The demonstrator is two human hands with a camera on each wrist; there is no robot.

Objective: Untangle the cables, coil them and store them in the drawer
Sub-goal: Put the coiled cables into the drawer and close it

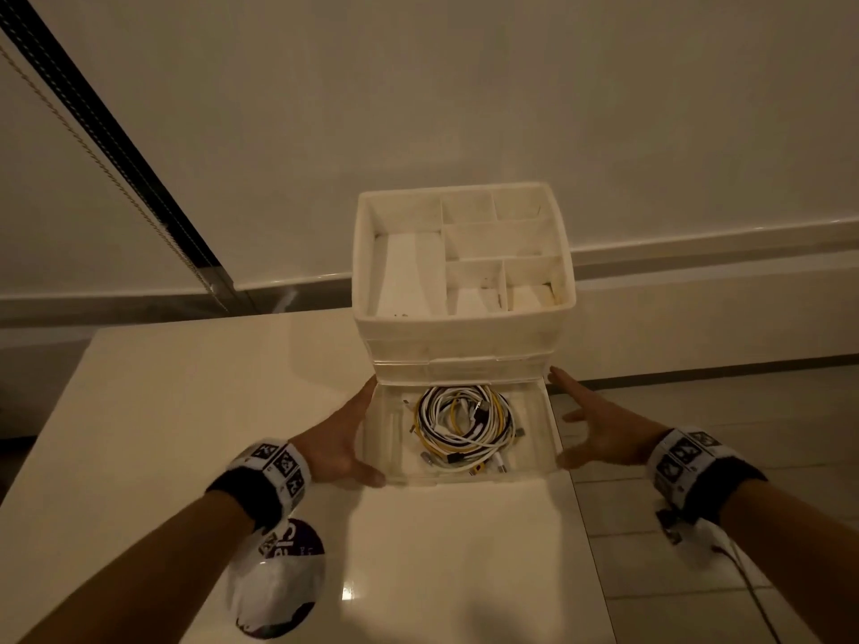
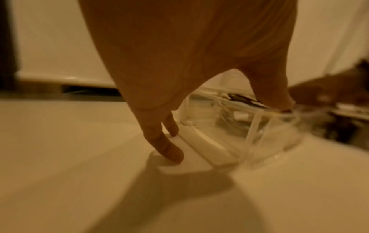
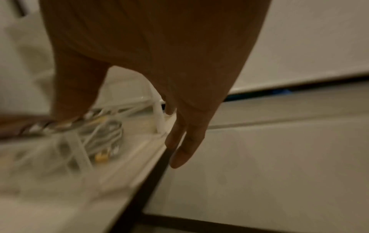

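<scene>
A clear plastic drawer (image 1: 395, 439) stands pulled out from the bottom of a white organizer (image 1: 460, 337) on the table. Inside it lies a bundle of coiled cables (image 1: 465, 425) in white, yellow and black. My left hand (image 1: 348, 439) lies along the drawer's left side with straight fingers, its thumb at the front left corner. My right hand (image 1: 599, 425) mirrors it on the right side, fingers straight, thumb by the front right corner. The left wrist view shows the left fingers (image 2: 171, 151) resting on the table beside the drawer (image 2: 209, 148). In the right wrist view the cables (image 3: 105, 130) are blurred.
The organizer's top tray has several open compartments (image 1: 492, 239). The white table (image 1: 441, 550) ends just right of the drawer, above tiled floor (image 1: 674, 411). A round printed disc (image 1: 279, 587) lies under my left forearm. A thin cord (image 1: 753, 592) trails on the floor at right.
</scene>
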